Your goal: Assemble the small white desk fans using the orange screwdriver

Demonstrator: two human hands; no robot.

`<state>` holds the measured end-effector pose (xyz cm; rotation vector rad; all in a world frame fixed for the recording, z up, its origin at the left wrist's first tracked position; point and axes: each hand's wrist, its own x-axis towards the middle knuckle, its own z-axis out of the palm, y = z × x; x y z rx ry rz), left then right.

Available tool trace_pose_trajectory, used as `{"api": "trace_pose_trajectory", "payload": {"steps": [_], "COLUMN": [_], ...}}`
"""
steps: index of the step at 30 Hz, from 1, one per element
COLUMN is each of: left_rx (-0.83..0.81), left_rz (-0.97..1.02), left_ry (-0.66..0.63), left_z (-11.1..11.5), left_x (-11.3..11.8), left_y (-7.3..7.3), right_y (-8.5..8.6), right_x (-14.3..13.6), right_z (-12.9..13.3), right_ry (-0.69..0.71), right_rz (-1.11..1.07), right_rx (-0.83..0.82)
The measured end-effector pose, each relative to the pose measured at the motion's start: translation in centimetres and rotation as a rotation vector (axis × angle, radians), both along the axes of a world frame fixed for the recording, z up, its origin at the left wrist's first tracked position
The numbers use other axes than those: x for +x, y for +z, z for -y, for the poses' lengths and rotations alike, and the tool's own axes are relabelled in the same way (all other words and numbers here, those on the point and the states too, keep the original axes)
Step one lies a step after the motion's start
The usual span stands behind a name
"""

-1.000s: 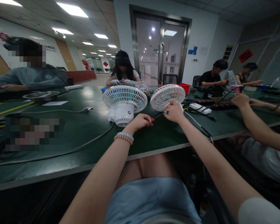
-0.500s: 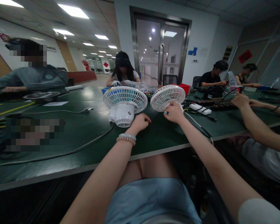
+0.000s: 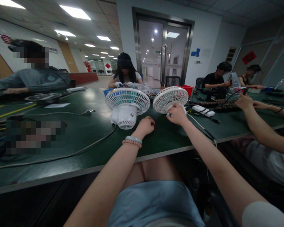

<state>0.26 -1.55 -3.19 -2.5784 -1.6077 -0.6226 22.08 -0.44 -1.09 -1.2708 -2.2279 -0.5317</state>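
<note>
Two white fans stand tilted on the green table, their round grilles facing away from me. My right hand (image 3: 177, 114) grips the back of the right fan (image 3: 169, 98), fingers bent over its hub. The hand hides most of the motor part. My left hand (image 3: 145, 126) is just right of the left fan's (image 3: 126, 115) motor housing, low over the table and apart from both fans. Its fingers are curled in, and whatever they may hold is hidden. Bracelets circle the left wrist.
A grey cable (image 3: 85, 148) runs left across the table (image 3: 85, 165) from the left fan. A white power strip (image 3: 203, 110) lies right of the right fan. A red bin (image 3: 188, 90) is behind it. A co-worker's arm (image 3: 257, 121) reaches in at right; others sit around.
My left hand has shifted slightly right and down, away from the left fan's housing. My right hand stays on the right fan.
</note>
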Motion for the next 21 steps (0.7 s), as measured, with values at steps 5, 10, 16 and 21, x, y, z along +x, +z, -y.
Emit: {"api": "trace_pose_trajectory", "payload": {"steps": [5, 10, 16, 21], "left_rx": [-0.002, -0.022, 0.012, -0.002], "left_rz": [0.022, 0.025, -0.012, -0.023], "left_ry": [0.063, 0.095, 0.118, 0.155], "left_z": [0.03, -0.22, -0.51, -0.54], "left_x": [0.11, 0.17, 0.25, 0.42], "left_y": [-0.19, -0.51, -0.84, -0.81], "right_y": [0.08, 0.12, 0.16, 0.37], "right_x": [-0.07, 0.0, 0.23, 0.29], "right_z": [0.09, 0.07, 0.0, 0.19], "right_ry": [-0.006, -0.01, 0.014, 0.028], "right_rz": [-0.009, -0.009, 0.012, 0.03], "right_rx": [-0.015, -0.014, -0.016, -0.011]}}
